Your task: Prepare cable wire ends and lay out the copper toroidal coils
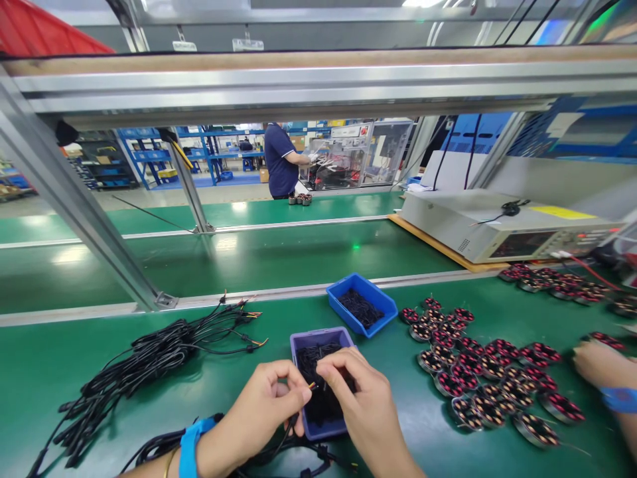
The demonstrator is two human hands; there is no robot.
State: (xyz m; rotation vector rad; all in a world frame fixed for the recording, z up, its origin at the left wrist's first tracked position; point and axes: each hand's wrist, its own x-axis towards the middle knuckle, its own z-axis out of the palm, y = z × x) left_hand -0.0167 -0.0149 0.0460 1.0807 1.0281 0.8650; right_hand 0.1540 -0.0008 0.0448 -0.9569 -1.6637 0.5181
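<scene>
My left hand [269, 405], with a blue band at the wrist, pinches a black cable near its end. The cable's bare coloured wire tips [312, 385] stick out past the thumb. Close beside them, my right hand [365, 398] is closed with thumb and forefinger together; what it holds is too small and dark to make out. Both hands are over a purple bin [319, 335] of small, thin black pieces [311, 358]. More black cables [318, 455] lie under and beside my left forearm, partly hidden.
A bundle of black cables [164, 355] lies at left. Behind the purple bin stands a blue bin [385, 317] of black pieces. Copper-wound motor stators [468, 362] spread to the right, near another person's hand [604, 365]. A grey instrument [448, 212] and metal frame post [94, 192] stand behind.
</scene>
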